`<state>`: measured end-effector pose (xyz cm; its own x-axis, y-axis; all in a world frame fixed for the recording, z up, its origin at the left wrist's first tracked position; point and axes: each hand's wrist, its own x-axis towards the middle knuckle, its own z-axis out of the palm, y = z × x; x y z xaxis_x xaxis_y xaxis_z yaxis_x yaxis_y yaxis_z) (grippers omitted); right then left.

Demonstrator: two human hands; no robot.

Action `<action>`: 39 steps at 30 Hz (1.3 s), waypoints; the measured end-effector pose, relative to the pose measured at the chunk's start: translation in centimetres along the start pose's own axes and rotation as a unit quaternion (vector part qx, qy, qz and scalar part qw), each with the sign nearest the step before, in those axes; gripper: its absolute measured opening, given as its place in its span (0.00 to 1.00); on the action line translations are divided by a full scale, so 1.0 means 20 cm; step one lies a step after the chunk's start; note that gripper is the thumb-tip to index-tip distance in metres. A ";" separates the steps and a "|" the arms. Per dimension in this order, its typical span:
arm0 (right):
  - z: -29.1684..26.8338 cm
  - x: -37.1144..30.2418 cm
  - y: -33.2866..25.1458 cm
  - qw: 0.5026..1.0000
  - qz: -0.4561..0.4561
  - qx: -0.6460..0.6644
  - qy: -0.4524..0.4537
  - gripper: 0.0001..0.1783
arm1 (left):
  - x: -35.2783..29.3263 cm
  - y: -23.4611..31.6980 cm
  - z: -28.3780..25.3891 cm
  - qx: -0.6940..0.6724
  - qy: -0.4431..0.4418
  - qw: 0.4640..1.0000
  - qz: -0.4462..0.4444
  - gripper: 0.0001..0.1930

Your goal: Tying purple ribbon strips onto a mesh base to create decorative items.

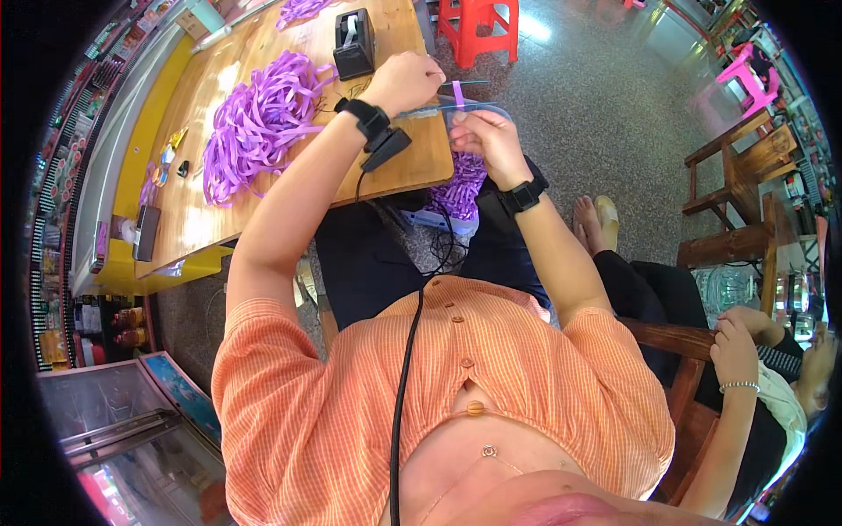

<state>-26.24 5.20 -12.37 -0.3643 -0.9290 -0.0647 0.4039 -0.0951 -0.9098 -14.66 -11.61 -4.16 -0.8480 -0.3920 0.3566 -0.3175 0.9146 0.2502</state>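
Note:
My left hand [409, 81] is closed above the table's right corner, its fingertips pinched. What it holds is hidden. Just beside those fingertips a thin blue stick-like piece [474, 82] sticks out to the right. A short purple ribbon [459, 95] runs down across it, and the thumb and fingers of my right hand [488, 140] pinch together at its lower end. A second thin blue line [474, 106] passes just above my right hand. Below the hands, past the table edge, hangs a bunch of shiny purple strips [456, 188]. Both wrists wear black straps with small devices.
A large heap of purple ribbons [263, 123] lies on the wooden table [197, 223], with a black tape dispenser [354, 54] behind it. A red stool [481, 31] stands beyond. On the right, another person's hand [735, 351] rests near a wooden chair [671, 337]. A black cable [409, 351] crosses my front.

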 end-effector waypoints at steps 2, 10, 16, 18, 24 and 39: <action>0.03 0.00 0.00 1.000 -0.010 0.028 -0.010 0.09 | -0.06 0.01 -0.02 -0.089 -0.072 0.993 -0.037 0.14; 0.03 0.00 -0.02 0.999 -0.014 0.042 -0.009 0.09 | -0.09 0.17 -0.09 -0.492 -0.290 0.766 -0.296 0.13; 0.05 -0.03 -0.27 0.991 -0.033 -0.119 -0.042 0.14 | -0.12 0.10 -0.03 -0.536 -0.276 0.743 -0.292 0.11; 0.11 0.00 -0.44 0.986 -0.044 -0.145 -0.064 0.14 | -0.12 0.12 -0.03 -0.544 -0.261 0.746 -0.280 0.16; 0.53 0.54 -0.62 0.957 -0.011 -0.259 -0.130 0.17 | -0.15 0.11 -0.05 -0.522 -0.265 0.776 -0.236 0.16; 0.82 0.99 -0.44 0.942 0.176 -0.279 -0.057 0.11 | -0.14 0.09 -0.02 -0.508 -0.277 0.784 -0.225 0.13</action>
<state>-23.33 -18.26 1.04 -0.1838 -0.9031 -0.3880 -0.0333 0.4002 -0.9158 -12.73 -8.96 -4.44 -0.8904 -0.2924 -0.3488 -0.3745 0.0354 0.9265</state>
